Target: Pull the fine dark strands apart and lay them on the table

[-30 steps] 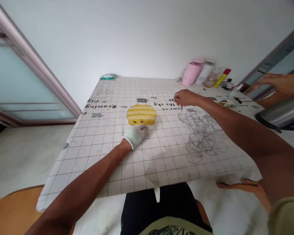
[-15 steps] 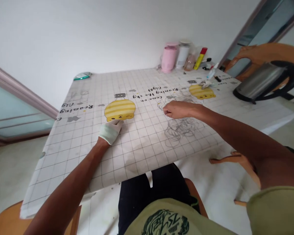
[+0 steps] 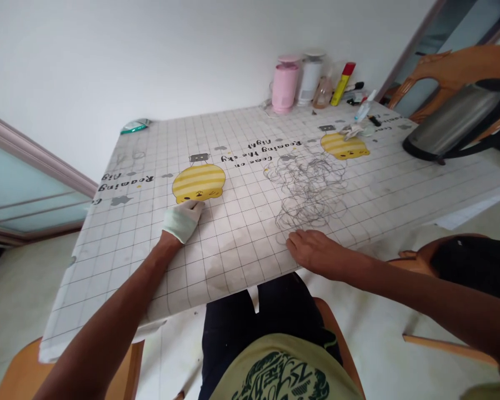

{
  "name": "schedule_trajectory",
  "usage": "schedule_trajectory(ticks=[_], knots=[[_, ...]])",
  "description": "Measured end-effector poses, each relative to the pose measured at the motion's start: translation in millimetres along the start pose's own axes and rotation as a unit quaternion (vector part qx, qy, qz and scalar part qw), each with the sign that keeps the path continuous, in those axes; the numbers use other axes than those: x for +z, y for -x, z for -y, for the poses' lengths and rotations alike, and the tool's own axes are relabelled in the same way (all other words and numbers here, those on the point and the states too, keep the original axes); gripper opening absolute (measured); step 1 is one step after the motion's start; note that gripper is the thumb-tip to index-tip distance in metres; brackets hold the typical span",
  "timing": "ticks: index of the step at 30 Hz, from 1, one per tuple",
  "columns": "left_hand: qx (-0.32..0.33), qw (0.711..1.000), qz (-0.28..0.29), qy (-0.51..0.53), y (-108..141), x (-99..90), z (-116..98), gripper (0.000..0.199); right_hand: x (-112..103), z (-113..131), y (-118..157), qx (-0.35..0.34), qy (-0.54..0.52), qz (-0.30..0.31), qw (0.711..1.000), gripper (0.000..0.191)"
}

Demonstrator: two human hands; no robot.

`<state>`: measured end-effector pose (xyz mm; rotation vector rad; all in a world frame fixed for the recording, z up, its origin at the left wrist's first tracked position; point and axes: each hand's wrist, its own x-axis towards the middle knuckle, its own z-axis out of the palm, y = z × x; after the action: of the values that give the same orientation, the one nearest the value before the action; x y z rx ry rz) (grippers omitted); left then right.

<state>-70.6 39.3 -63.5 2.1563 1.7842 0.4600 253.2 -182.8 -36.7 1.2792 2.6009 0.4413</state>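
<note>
Dark, curly scribbled lines (image 3: 306, 191) cover the right middle of the checked tablecloth (image 3: 237, 244); whether they are drawn or loose strands I cannot tell. At their lower edge, near the table's front, my bare right hand (image 3: 310, 250) rests with its fingers bent together; anything under the fingertips is hidden. My left hand (image 3: 184, 220), in a white and pale green glove, lies on the cloth just below a printed yellow striped balloon (image 3: 199, 183). Its fingers are pressed together, and what they hold, if anything, is too small to see.
A metal kettle (image 3: 454, 125) stands at the right. At the back are a pink device (image 3: 285, 86), a white device (image 3: 310, 80), a bottle (image 3: 323, 93) and a yellow tube (image 3: 342, 85). A white glove (image 3: 354, 131) lies right of the lines. A green packet (image 3: 135, 126) is back left.
My right hand has moved toward the table's front edge, uncovering the upper part of the dark lines. My left hand stays at the same place on the cloth. The view has shifted slightly.
</note>
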Motion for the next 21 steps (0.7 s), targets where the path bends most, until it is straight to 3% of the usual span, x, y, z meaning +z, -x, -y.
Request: schedule_trajectory(ticks=[5, 11, 16, 19, 21], knots=[[0.005, 1.000, 0.004, 0.000, -1, 1.6, 3, 0.042, 9, -15, -4, -0.002, 0.016, -0.032, 0.999, 0.030], [0.012, 1.000, -0.004, 0.003, -2, 2.2, 3, 0.041, 1, -57, -8, 0.152, -0.108, -0.067, 0.980, 0.008], [0.016, 1.000, -0.007, -0.002, -1, 1.9, 2, 0.040, -3, -78, -6, 0.236, -0.193, -0.057, 0.951, 0.009], [0.016, 1.000, -0.009, -0.002, -2, 2.0, 2, 0.041, -2, -80, -11, 0.245, -0.155, -0.045, 0.956, 0.010], [0.015, 1.000, -0.004, 0.000, -3, 1.7, 3, 0.042, 0, -82, -19, 0.214, -0.119, -0.048, 0.968, 0.009]])
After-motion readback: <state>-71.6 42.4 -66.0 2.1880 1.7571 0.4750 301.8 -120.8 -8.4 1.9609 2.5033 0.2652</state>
